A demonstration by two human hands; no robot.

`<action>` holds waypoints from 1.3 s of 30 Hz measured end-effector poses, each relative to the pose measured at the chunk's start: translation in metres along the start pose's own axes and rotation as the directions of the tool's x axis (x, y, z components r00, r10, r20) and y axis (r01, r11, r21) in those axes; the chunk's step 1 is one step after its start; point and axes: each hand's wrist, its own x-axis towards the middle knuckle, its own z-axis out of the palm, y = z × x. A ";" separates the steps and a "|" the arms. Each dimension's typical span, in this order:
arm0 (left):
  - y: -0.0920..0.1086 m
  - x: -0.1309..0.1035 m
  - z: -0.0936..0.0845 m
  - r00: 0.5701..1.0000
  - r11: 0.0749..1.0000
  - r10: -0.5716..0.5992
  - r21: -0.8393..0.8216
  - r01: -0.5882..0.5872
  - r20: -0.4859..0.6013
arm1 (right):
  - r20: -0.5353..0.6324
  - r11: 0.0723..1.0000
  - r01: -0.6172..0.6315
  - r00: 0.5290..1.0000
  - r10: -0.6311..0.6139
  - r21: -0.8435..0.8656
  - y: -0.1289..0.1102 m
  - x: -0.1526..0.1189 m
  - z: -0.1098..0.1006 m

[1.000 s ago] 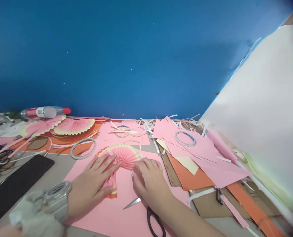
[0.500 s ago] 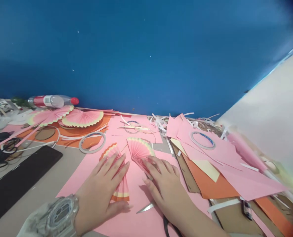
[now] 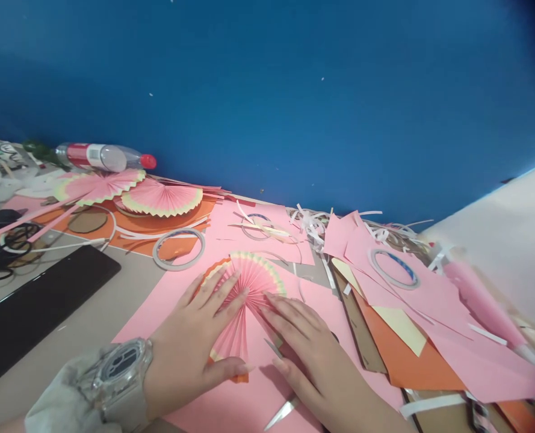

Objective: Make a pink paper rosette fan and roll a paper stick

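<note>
My left hand [image 3: 195, 343], with a clear watch at the wrist, lies spread over the left pleated fan [image 3: 231, 340], which is pink with an orange and cream edge. The right pleated fan [image 3: 257, 273], pink with a pale yellow edge, meets it at the centre. My right hand [image 3: 307, 343] rests flat on this fan's lower right part, fingers stretched out. Both fans lie on a pink sheet [image 3: 150, 313]. Partly under my right hand are scissors [image 3: 283, 414], their blades showing and their handles mostly hidden.
A black phone [image 3: 46, 307] lies at left, near cables. Finished-looking fans [image 3: 163, 198], a bottle [image 3: 105, 157] and a tape roll [image 3: 179, 248] are behind. Pink and orange sheets, cardboard [image 3: 360, 325] and another tape roll [image 3: 394, 269] lie at right. A blue wall rises at the back.
The two fans, apart at the top before, now touch at their inner edges. My hands stay spread on them. The whole view has shifted and tilted slightly.
</note>
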 end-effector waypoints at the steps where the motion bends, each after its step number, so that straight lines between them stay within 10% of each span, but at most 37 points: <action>1: 0.000 -0.001 0.000 1.000 1.000 -0.009 -0.005 0.009 0.006 | -0.014 1.000 0.010 1.000 -0.010 0.007 0.000 0.000 -0.001; 12: -0.010 0.007 -0.012 0.935 0.946 -0.307 -0.168 0.278 -0.178 | -0.249 0.976 -0.206 0.944 0.219 0.076 0.001 0.002 0.011; 17: -0.008 0.008 -0.010 0.970 0.980 -0.197 -0.068 0.189 -0.144 | -0.223 0.948 -0.055 0.966 0.130 0.312 0.001 -0.003 0.005; 22: 0.004 0.006 -0.008 0.990 0.987 0.125 -0.098 -0.131 -0.064 | -0.379 0.895 -0.077 0.887 0.263 0.439 -0.001 -0.006 0.001; 27: 0.005 0.008 -0.004 0.994 0.984 0.107 -0.146 -0.107 -0.006 | -0.143 0.929 -0.334 0.923 0.357 0.159 0.004 0.017 -0.023; 32: 0.004 0.008 -0.004 0.993 0.975 0.116 -0.185 -0.119 -0.031 | -0.088 0.936 -0.136 0.990 0.113 -0.324 0.018 0.077 -0.034; 39: 0.005 0.006 -0.003 0.991 0.974 0.110 -0.189 -0.122 -0.074 | -0.093 0.888 -0.037 0.996 -0.006 -0.459 0.028 0.120 -0.019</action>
